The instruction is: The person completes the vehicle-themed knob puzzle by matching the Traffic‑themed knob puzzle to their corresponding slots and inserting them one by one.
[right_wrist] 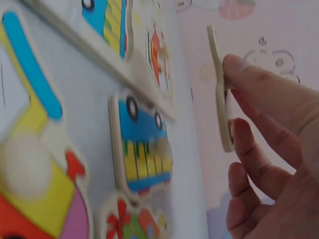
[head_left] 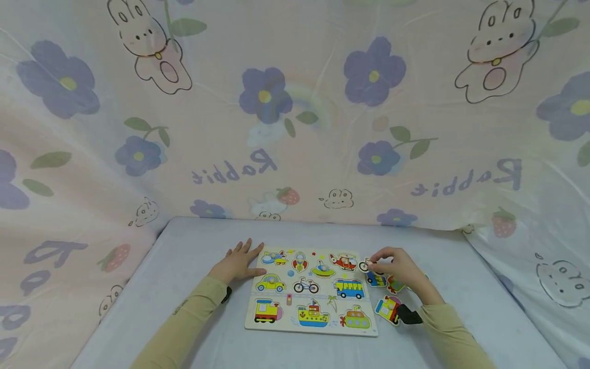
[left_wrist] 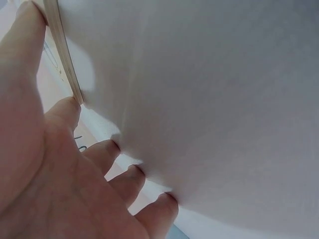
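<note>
A wooden puzzle board (head_left: pixel 288 326) with printed vehicles lies on the table. At its left edge rests my left hand (head_left: pixel 237 263), fingers spread. In the left wrist view the thumb (left_wrist: pixel 25 40) and index fingertip touch the board's edge, while the other fingertips meet the tabletop. My right hand (head_left: pixel 400 264) pinches a thin wooden bicycle piece (head_left: pixel 364 265) just past the board's upper right corner. The right wrist view shows that piece (right_wrist: pixel 222 94) edge-on, raised above the table, between thumb and fingers.
Right of the board lie loose knobbed pieces: a blue and yellow bus (head_left: pixel 376 280), a train (head_left: pixel 388 309), and a green and red piece (head_left: pixel 395 284) partly under the right hand. A patterned rabbit-and-flower cloth (head_left: pixel 304 169) hangs behind the white table (head_left: pixel 193 241).
</note>
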Motion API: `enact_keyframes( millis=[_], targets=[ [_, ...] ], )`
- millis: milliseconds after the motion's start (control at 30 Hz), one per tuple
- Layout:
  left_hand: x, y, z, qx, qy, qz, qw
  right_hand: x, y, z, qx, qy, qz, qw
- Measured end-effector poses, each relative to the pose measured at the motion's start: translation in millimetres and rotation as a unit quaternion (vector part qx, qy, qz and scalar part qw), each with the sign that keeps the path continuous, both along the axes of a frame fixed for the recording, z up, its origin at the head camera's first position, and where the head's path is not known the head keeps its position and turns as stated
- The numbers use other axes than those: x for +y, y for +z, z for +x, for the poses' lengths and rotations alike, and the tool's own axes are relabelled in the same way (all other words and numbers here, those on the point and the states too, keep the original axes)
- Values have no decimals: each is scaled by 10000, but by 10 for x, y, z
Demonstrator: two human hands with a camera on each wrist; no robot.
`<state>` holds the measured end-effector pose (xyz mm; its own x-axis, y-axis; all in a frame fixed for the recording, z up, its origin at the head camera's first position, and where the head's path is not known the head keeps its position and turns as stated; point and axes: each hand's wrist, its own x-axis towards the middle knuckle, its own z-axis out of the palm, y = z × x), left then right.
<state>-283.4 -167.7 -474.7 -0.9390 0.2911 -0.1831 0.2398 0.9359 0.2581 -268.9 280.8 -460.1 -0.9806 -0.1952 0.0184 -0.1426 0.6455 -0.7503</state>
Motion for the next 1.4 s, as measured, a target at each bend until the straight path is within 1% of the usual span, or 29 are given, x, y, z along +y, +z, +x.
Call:
enact_keyframes(
  millis=[167, 233, 467, 733, 867, 933, 1033, 1200, 1400],
  targets=[
    [-1, -21, -15, -22, 29, -53, 10000, -210, 7, 32, 104, 358, 22, 9993],
    [-2, -25, -20, -19, 32, -60, 10000, -286, 9, 45, 112, 487, -54, 9987],
    [16, 14, 7, -7, 21, 30, 10000, -537, 14, 76, 193, 880, -64, 9959],
    [6, -13, -1, -107, 23, -15, 9999, -774, -77, 72, 408, 1402, -384, 9885],
    [-3, -10, 1, -23, -16, 56, 10000, -914, -83, 100, 444, 1446, -503, 9872],
    [-3, 3, 4, 25, -32, 85, 10000, -983, -94, 113, 472, 1406, -463, 9879],
    [1, 7, 5, -11, 15, 77, 10000, -1087, -124, 111, 514, 1433, -351, 9877],
    [6, -8, 4, -23, 47, 33, 10000, -1255, -118, 111, 662, 1608, -279, 9844],
    [-9, -9, -9, 21, -14, 54, 10000, -1391, -123, 93, 686, 1658, -310, 9833]
  ],
)
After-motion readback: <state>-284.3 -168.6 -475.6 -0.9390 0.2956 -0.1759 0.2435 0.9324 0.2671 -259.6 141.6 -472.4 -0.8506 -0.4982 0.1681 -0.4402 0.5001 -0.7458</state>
